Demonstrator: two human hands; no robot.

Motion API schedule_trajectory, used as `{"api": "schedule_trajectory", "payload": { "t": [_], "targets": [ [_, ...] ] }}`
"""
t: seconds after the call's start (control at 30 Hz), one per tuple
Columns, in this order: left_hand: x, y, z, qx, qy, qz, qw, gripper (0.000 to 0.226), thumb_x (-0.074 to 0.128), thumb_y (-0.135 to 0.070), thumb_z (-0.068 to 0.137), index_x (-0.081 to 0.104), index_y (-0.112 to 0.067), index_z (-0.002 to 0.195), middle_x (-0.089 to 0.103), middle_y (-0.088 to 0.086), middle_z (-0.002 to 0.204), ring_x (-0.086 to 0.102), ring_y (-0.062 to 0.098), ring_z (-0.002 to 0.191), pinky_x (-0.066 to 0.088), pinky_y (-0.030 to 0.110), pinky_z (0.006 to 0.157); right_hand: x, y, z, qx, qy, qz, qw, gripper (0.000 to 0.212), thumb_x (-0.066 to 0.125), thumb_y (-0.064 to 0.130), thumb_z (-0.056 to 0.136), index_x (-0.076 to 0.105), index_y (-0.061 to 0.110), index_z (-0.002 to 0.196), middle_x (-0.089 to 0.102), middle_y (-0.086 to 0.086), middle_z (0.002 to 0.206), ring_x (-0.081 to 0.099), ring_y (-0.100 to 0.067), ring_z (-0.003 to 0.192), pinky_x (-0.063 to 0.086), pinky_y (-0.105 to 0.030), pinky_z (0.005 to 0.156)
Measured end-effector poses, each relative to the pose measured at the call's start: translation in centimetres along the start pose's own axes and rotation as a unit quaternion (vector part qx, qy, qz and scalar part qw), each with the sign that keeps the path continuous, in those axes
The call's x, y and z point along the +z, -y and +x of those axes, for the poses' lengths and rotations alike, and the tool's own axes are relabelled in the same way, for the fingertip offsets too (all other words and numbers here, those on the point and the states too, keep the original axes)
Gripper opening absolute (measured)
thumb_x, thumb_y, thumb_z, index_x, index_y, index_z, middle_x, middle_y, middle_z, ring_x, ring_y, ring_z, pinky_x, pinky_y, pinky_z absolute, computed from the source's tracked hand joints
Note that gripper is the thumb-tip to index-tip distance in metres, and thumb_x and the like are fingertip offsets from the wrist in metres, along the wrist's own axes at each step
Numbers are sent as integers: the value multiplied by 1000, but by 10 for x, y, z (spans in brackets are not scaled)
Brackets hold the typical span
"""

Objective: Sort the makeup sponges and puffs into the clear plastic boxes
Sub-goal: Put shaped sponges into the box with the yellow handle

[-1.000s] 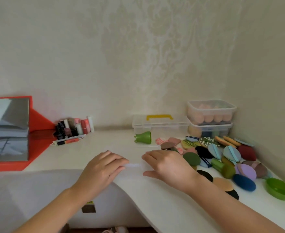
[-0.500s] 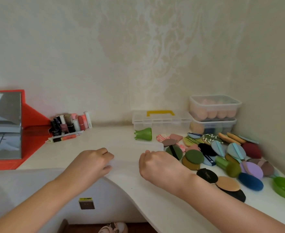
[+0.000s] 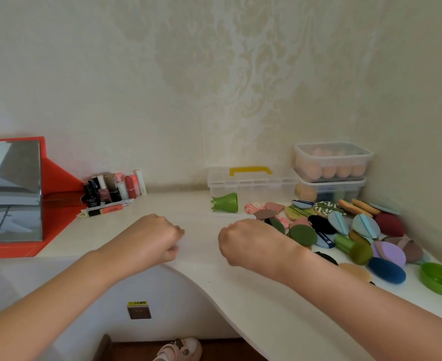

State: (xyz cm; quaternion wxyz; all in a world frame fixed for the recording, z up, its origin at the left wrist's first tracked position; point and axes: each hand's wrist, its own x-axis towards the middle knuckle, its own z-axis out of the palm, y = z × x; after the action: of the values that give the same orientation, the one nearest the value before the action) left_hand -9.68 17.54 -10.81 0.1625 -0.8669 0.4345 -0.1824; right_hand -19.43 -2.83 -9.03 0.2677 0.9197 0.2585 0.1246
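Note:
A pile of several makeup puffs and sponges [image 3: 345, 230] in green, blue, purple, pink, black and tan lies on the right of the white table [image 3: 240, 287]. At the back stands a clear box with a yellow handle [image 3: 251, 183]. To its right are two stacked clear lidded boxes; the upper box [image 3: 332, 162] holds peach sponges and the lower box [image 3: 345, 190] holds a few. My left hand [image 3: 149, 241] and my right hand [image 3: 251, 243] hover over the table's front, fingers curled under, with nothing visible in them. My right hand is just left of the pile.
A green sponge stand [image 3: 226, 202] lies on its side before the handled box. A green bowl [image 3: 440, 278] sits at the far right. A red-framed mirror [image 3: 11, 191] and several cosmetics [image 3: 113, 188] stand at the left. The table's front edge curves; a shoe [image 3: 180, 347] is on the floor.
Both hands lay flat with straight fingers a second ago. They have since curled into fists and moved slightly apart.

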Motion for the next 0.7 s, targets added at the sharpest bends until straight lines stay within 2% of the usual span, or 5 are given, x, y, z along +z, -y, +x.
{"api": "schedule_trajectory", "payload": {
  "t": [0.07,0.23,0.37,0.6,0.7],
  "targets": [
    [-6,1,-2,1,13,-12,1000,18,57,-27,59,71,-18,66,66,-2,53,57,10,39,48,21,40,15,-3,-3,31,-69,12,997,18,61,3,52,49,16,49,8,-2,46,3,-17,35,-5,-18,42],
    [-15,-2,-2,4,17,-61,998,34,46,-33,75,72,-14,88,70,1,66,65,15,57,55,30,59,53,-9,-16,98,-204,197,954,23,61,28,75,70,11,88,69,0,71,65,-17,56,46,-22,39],
    [-30,-1,13,-18,21,-112,993,37,50,-37,89,65,-18,117,71,9,91,64,20,81,49,32,84,54,-23,-16,167,-253,264,915,29,68,31,65,74,18,91,74,8,81,69,-9,67,46,-19,59],
    [-41,-2,19,-41,11,-152,987,39,56,-38,87,68,-2,97,37,-3,59,37,11,52,34,18,57,49,-31,-28,250,-195,385,867,49,66,41,84,56,26,129,59,15,114,47,4,100,29,6,73],
    [-44,-1,20,-25,3,-175,984,40,58,-41,87,70,-5,97,51,2,57,40,7,51,37,15,60,54,-30,-28,263,-192,424,845,61,69,41,80,47,29,135,57,16,124,40,7,104,26,7,79]
  ]
}}
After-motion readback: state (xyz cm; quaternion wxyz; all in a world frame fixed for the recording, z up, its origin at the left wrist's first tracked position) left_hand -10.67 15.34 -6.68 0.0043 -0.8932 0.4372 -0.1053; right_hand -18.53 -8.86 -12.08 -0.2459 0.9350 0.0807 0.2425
